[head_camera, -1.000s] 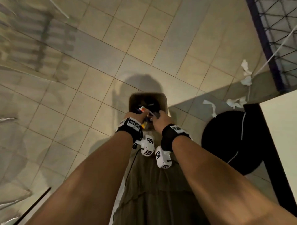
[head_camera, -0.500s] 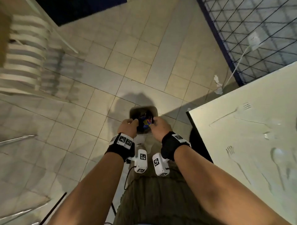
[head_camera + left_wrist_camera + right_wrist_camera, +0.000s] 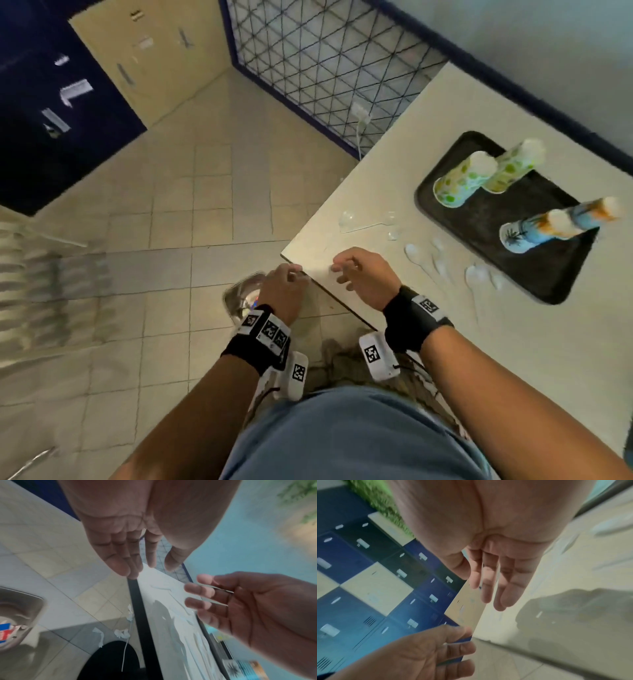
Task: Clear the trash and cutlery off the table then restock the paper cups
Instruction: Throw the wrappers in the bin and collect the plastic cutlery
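Observation:
My left hand (image 3: 294, 274) hangs at the corner of the white table (image 3: 394, 325), fingers relaxed and empty. My right hand (image 3: 342, 270) hovers just over the same corner, fingers loosely spread, also empty. Both palms show bare in the wrist views: the left hand (image 3: 137, 566) and the right hand (image 3: 488, 595). Several clear plastic spoons (image 3: 414, 251) and another clear piece of cutlery (image 3: 359, 222) lie on the table beyond my right hand. A black tray (image 3: 548, 274) carries upturned green-dotted paper cups (image 3: 462, 181) and blue paper cups (image 3: 534, 233). The metal bin (image 3: 239, 298) stands on the floor under my left wrist, with a coloured wrapper (image 3: 5, 632) inside.
Blue and beige lockers (image 3: 51, 102) and a wire mesh panel (image 3: 325, 61) close the far side. A white slatted chair (image 3: 34, 291) stands at the left. Paper scraps (image 3: 121, 634) and a thin white cable lie on the tiles by the table's black round base (image 3: 109, 660).
Both hands have left the bin's mouth and risen to the table corner, empty. The view has swung up from the floor to the table, tray and cups.

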`<state>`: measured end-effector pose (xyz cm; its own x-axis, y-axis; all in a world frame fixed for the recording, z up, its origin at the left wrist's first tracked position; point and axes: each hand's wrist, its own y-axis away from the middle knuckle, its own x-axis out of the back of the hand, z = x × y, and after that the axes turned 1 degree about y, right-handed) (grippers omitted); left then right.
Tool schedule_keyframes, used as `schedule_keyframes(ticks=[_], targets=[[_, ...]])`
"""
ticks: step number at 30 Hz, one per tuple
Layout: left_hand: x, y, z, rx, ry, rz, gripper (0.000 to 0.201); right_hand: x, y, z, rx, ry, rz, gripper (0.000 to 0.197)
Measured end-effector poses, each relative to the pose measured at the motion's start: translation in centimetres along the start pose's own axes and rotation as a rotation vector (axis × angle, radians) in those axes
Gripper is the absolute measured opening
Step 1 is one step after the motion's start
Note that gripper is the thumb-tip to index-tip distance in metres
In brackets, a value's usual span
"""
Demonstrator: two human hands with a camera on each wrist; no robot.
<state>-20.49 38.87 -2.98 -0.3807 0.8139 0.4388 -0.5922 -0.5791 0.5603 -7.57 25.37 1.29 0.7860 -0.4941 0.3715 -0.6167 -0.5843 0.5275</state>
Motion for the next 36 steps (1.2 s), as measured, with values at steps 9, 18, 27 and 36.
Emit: schedule_keyframes(ticks=[9, 18, 27, 36], targets=[[-9.8, 1.1, 6.5, -0.214, -0.362, -0.206, 0.034, 13.7, 7.5, 13.0, -0.167, 0.060, 0.341, 0.014], [-19.3, 2.3, 9.3, -0.221, -0.839, -0.272, 0.041, 22.2, 9.8, 24.2, -0.389, 0.228, 0.509, 0.031], [-20.5, 2.6, 9.7, -0.267, -0.999, -0.240, 0.018, 23.6, 6.7, 23.9, -0.372, 0.524, 0.364, 0.036], [-20.1, 2.9, 9.5, -0.645, -1.139, -0.142, 0.020, 25.0, 4.9, 23.9, -0.455, 0.557, 0.239, 0.055]])
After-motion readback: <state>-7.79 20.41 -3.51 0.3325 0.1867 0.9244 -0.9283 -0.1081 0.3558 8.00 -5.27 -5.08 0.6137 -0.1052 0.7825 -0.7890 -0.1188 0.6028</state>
